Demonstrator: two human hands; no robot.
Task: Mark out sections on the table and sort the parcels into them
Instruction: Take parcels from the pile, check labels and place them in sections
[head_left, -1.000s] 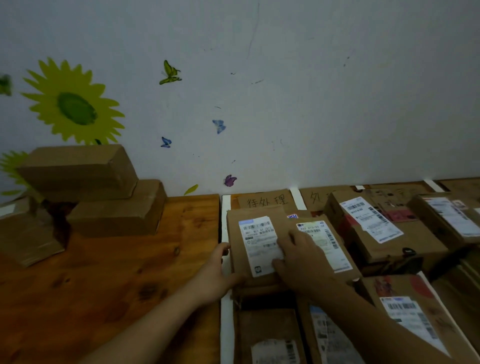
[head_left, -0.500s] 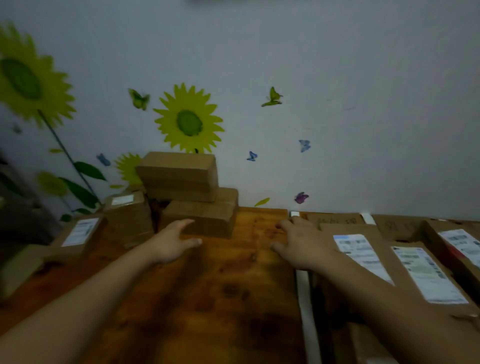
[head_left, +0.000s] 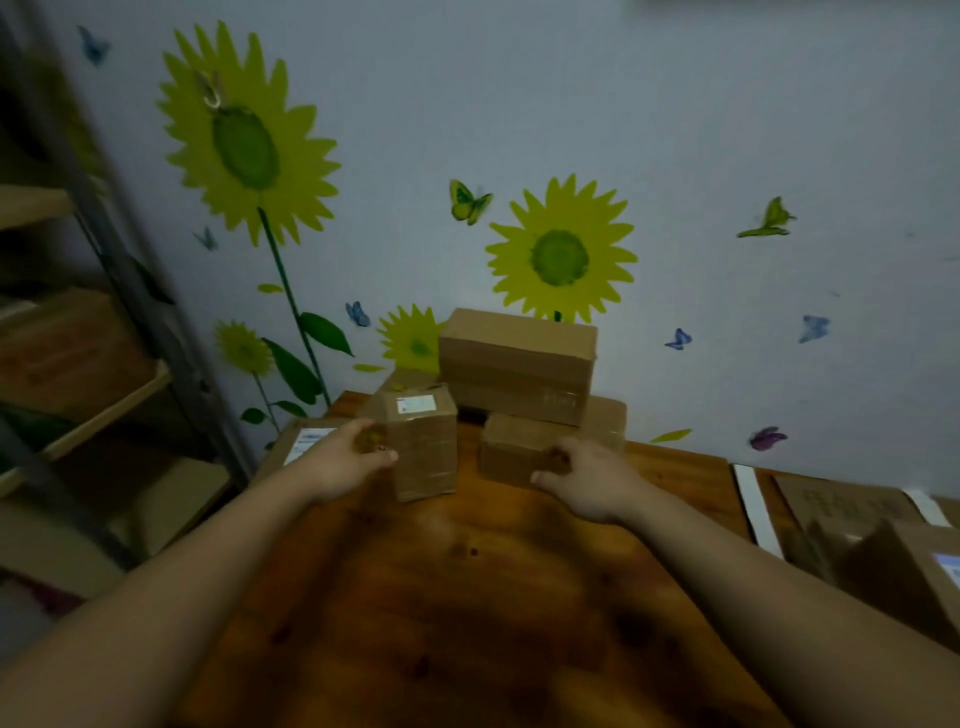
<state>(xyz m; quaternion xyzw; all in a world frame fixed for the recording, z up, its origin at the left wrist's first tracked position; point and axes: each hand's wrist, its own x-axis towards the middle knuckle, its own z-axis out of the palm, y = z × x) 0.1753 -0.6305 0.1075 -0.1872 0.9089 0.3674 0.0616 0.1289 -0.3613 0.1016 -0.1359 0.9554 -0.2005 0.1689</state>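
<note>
A pile of brown cardboard parcels stands at the back of the wooden table (head_left: 467, 597), against the wall. My left hand (head_left: 345, 462) grips the left side of a small upright parcel (head_left: 426, 447) with a white label on top, thumb across its front. My right hand (head_left: 587, 478) rests with fingers spread on the front of a low parcel (head_left: 511, 449). A larger parcel (head_left: 519, 358) lies on top of the low one. A flat labelled parcel (head_left: 306, 441) sits behind my left hand at the table's left corner.
A white tape strip (head_left: 756, 512) runs across the table on the right, with a written cardboard sign (head_left: 841, 506) and sorted parcels (head_left: 904, 571) beyond it. A shelf unit (head_left: 104, 405) holding boxes stands to the left. The wall carries sunflower and butterfly stickers.
My view has swung left, away from the sorted parcels. Both hands left those parcels and reached the pile; my left hand took hold of the small upright parcel, my right touched the low one.
</note>
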